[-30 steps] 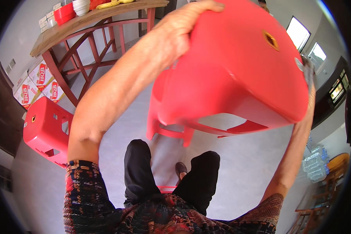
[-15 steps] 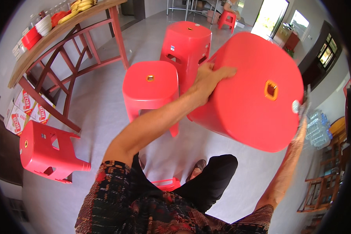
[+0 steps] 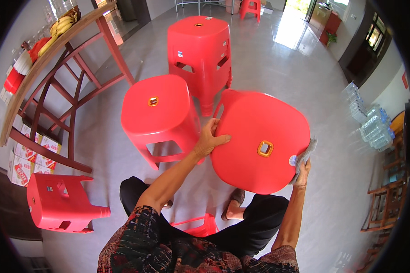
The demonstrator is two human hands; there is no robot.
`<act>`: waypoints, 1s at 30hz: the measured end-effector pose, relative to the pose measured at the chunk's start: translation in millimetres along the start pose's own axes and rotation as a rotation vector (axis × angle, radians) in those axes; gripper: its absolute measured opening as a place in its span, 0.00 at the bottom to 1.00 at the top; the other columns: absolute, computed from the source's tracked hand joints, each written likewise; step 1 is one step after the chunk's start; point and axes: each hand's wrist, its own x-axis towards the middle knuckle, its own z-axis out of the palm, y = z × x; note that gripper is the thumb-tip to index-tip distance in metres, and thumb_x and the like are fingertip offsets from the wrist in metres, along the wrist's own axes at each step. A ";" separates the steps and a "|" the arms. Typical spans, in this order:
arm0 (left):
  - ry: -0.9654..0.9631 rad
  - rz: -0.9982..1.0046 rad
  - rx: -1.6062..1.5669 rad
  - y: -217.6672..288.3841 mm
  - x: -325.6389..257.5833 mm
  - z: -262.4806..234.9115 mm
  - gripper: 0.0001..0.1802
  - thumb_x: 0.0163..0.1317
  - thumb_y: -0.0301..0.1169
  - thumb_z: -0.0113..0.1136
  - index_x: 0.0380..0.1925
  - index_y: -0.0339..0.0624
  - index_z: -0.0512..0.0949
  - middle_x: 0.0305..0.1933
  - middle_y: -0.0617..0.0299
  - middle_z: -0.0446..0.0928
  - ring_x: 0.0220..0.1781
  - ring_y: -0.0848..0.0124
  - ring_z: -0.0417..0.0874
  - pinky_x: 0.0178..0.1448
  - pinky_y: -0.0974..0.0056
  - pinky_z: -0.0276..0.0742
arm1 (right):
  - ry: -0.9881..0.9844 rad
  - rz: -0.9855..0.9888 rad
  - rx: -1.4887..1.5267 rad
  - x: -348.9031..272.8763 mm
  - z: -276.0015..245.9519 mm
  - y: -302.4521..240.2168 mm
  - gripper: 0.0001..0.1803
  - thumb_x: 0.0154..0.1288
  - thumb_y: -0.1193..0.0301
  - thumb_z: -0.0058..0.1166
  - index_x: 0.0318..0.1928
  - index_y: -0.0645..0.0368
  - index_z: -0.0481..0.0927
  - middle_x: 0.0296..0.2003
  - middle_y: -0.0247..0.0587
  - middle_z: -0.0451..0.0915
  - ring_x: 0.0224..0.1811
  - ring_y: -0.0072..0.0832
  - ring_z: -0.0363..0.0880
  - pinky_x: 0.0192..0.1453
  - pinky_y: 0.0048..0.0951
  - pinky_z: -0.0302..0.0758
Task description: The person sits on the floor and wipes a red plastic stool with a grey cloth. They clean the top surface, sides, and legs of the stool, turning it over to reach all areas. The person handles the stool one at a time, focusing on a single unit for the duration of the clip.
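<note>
A red plastic stool (image 3: pixel 259 141) is held between both hands above the person's knees, seat up. The left hand (image 3: pixel 209 139) grips its rim at nine o'clock, fingers spread over the edge; the right hand (image 3: pixel 301 167) at four o'clock pinches a grey cloth (image 3: pixel 305 152) against it. It looks light, stiff and smooth, so the rims probably grip best. Another red stool (image 3: pixel 157 113) stands at ten o'clock.

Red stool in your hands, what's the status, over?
Left hand grips red stool by seat's left edge; right hand at right edge, holding grey cloth. Second stool stands close beside on the left, taller stack just behind.
</note>
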 end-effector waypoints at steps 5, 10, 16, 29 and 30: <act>-0.046 -0.093 0.116 -15.9 -18.5 -27.7 0.33 0.49 0.29 0.72 0.53 0.36 0.65 0.50 0.56 0.75 0.51 0.71 0.77 0.56 0.63 0.76 | 0.016 0.027 0.017 -32.8 5.7 33.3 0.31 0.62 0.65 0.57 0.62 0.63 0.64 0.52 0.41 0.74 0.51 0.31 0.76 0.54 0.32 0.74; -0.035 -0.013 0.176 -26.3 -34.1 -46.1 0.36 0.51 0.30 0.72 0.57 0.35 0.63 0.52 0.56 0.74 0.56 0.72 0.74 0.59 0.63 0.72 | 0.136 0.052 0.077 -47.1 32.2 35.3 0.30 0.64 0.64 0.57 0.62 0.62 0.64 0.51 0.42 0.75 0.50 0.30 0.76 0.53 0.32 0.75; 0.389 -0.283 -0.032 -63.1 -29.8 -100.4 0.48 0.55 0.69 0.46 0.58 0.33 0.68 0.55 0.56 0.73 0.57 0.69 0.74 0.58 0.66 0.65 | 0.120 0.035 -0.113 -44.4 34.7 56.6 0.26 0.63 0.66 0.53 0.59 0.65 0.67 0.46 0.40 0.75 0.45 0.28 0.75 0.49 0.29 0.73; 0.745 -0.137 0.130 -34.4 23.3 -192.1 0.54 0.53 0.77 0.39 0.56 0.35 0.72 0.55 0.53 0.74 0.58 0.69 0.71 0.60 0.61 0.61 | 0.117 0.115 0.006 -95.5 86.8 35.9 0.34 0.53 0.77 0.51 0.64 0.64 0.63 0.50 0.39 0.74 0.48 0.26 0.74 0.52 0.26 0.72; 0.660 -0.222 0.186 -32.2 23.4 -164.3 0.53 0.54 0.75 0.41 0.59 0.36 0.69 0.60 0.53 0.71 0.62 0.69 0.69 0.65 0.61 0.58 | 0.138 0.127 -0.013 -103.3 77.6 36.2 0.35 0.52 0.77 0.50 0.65 0.64 0.62 0.51 0.39 0.74 0.48 0.26 0.74 0.51 0.26 0.73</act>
